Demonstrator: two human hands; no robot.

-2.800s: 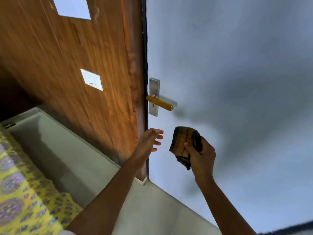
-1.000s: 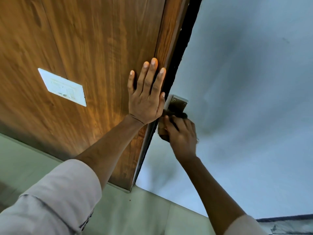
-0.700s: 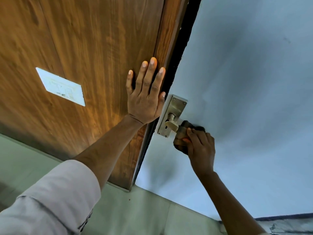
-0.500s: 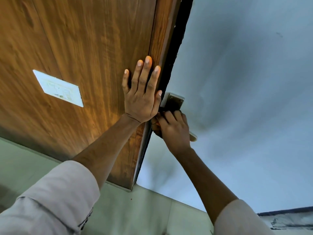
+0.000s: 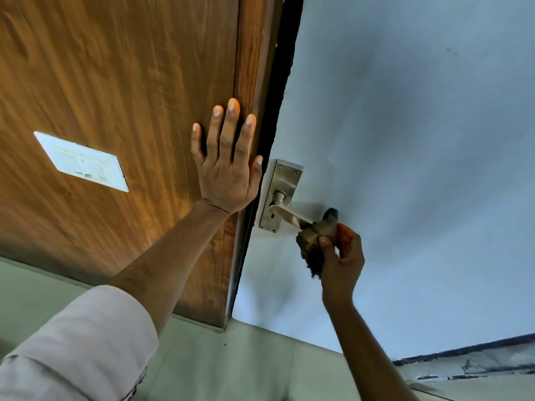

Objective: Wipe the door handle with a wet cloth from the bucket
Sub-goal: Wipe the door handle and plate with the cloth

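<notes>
While the left hand [image 5: 225,169] lies flat, fingers spread, on the wooden panel [image 5: 115,111], the right hand [image 5: 341,256] pinches the dark cloth [image 5: 314,241] around the door handle [image 5: 289,217] tip

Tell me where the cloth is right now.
In the head view, the cloth is bunched in the right hand, wrapped around the outer end of the door handle, right of the metal plate.
</notes>
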